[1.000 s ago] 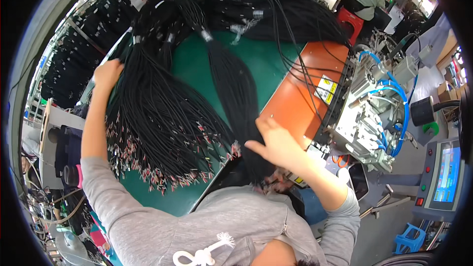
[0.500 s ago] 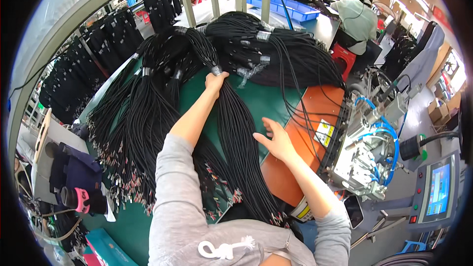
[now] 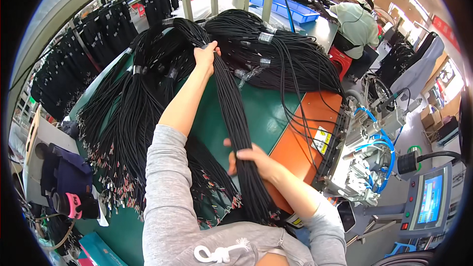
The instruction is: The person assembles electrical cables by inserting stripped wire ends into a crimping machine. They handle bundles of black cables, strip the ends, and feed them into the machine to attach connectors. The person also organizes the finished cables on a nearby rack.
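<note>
Two hands (image 3: 207, 56), one cable bundle (image 3: 236, 118), one touchscreen (image 3: 431, 199).

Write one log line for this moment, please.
left hand: grips cable bundle top | right hand: grips bundle lower down | surface: green table

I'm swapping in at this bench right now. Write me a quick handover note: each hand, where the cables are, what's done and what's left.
Left hand: reached far across, closed on the top end of one black cable bundle.
Right hand: closed around the same bundle lower down, near the body.
The bundle runs stretched between both hands over the green table.
Done: this bundle is lifted apart from the others.
Left: more bundles fanned out at left, a large cable heap at the far side, none in hand.
</note>
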The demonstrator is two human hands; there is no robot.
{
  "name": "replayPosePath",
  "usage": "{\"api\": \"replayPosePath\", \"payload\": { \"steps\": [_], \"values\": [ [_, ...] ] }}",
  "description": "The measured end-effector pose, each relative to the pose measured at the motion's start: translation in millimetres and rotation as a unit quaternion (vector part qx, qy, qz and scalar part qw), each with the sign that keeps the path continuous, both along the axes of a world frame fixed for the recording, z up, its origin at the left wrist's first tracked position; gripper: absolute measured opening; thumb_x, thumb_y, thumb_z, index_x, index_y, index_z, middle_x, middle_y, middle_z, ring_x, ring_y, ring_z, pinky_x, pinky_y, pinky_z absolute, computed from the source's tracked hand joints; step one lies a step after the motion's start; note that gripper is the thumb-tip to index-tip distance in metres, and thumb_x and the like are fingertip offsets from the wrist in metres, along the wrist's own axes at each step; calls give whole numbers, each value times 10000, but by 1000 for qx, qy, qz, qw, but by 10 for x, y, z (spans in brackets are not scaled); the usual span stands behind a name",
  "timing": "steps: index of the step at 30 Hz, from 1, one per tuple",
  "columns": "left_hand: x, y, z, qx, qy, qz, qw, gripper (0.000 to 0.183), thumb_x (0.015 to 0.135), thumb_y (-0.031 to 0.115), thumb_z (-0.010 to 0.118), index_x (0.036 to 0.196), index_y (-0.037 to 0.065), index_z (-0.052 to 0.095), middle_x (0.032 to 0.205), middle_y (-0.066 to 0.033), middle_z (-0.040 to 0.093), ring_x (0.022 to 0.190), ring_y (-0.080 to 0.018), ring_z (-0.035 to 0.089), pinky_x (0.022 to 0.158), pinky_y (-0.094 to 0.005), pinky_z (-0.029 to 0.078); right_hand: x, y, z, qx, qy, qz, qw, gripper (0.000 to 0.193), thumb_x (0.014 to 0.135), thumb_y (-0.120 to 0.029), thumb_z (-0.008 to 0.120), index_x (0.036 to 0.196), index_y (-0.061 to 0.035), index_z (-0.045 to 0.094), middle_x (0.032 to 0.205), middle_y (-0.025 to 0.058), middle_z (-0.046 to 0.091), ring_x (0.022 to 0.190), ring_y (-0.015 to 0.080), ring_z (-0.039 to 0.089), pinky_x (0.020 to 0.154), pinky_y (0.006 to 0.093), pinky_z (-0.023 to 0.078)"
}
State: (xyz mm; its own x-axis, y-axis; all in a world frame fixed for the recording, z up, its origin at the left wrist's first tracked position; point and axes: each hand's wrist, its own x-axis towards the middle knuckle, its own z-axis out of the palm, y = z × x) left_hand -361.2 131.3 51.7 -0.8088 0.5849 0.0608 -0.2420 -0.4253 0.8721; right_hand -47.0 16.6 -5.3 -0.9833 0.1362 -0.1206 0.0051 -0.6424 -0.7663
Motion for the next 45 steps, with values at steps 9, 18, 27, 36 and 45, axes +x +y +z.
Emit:
{"api": "replayPosePath", "payload": {
  "steps": [9, 18, 27, 36, 45],
  "values": [
    [315, 123, 1017, 213, 259, 125, 934, 283, 830, 10, 581, 1000, -28, 358, 598, -87, 558, 459, -164, 545, 439, -288, 447, 235, 2, 8, -69, 41, 97, 992, 693, 822, -206, 682, 1369, -23, 298, 1004, 216, 622, 969, 294, 642, 874, 395, 533],
    [-199, 213, 1463, 209, 309, 171, 912, 360, 798, 167, 617, 513, -50, 583, 592, -88, 634, 517, -142, 573, 548, -290, 451, 499, -269, 276, -158, 61, 68, 983, 799, 695, -260, 736, 1329, 35, 348, 827, 160, 603, 738, 252, 657, 677, 352, 561],
    [-86, -308, 136, -445, 633, -161, 613, 591, 888, 537, 538, 1047, -18, 668, 950, -192, 683, 891, -305, 668, 807, -375, 521, 367, 159, -107, -217, -196, -151, 944, 300, 888, -202, 593, 1117, -14, 547, 755, 85, 582, 603, 179, 590, 553, 287, 540],
    [1475, -2093, -494, -283, 694, -385, 539, 253, 891, 287, 574, 784, 61, 614, 679, -154, 607, 670, -354, 605, 605, -445, 459, 412, 236, -125, -178, -160, -146, 960, 284, 849, -247, 665, 947, 9, 590, 774, 125, 648, 626, 197, 647, 592, 296, 575],
    [1137, -3443, -305, -506, 628, -390, 445, 356, 867, 331, 543, 673, 55, 656, 615, -133, 628, 622, -333, 626, 631, -442, 498, 360, 218, -122, -200, -168, -144, 954, 317, 825, -216, 699, 978, 30, 571, 783, 134, 625, 634, 194, 636, 575, 295, 575]
  ]
}}
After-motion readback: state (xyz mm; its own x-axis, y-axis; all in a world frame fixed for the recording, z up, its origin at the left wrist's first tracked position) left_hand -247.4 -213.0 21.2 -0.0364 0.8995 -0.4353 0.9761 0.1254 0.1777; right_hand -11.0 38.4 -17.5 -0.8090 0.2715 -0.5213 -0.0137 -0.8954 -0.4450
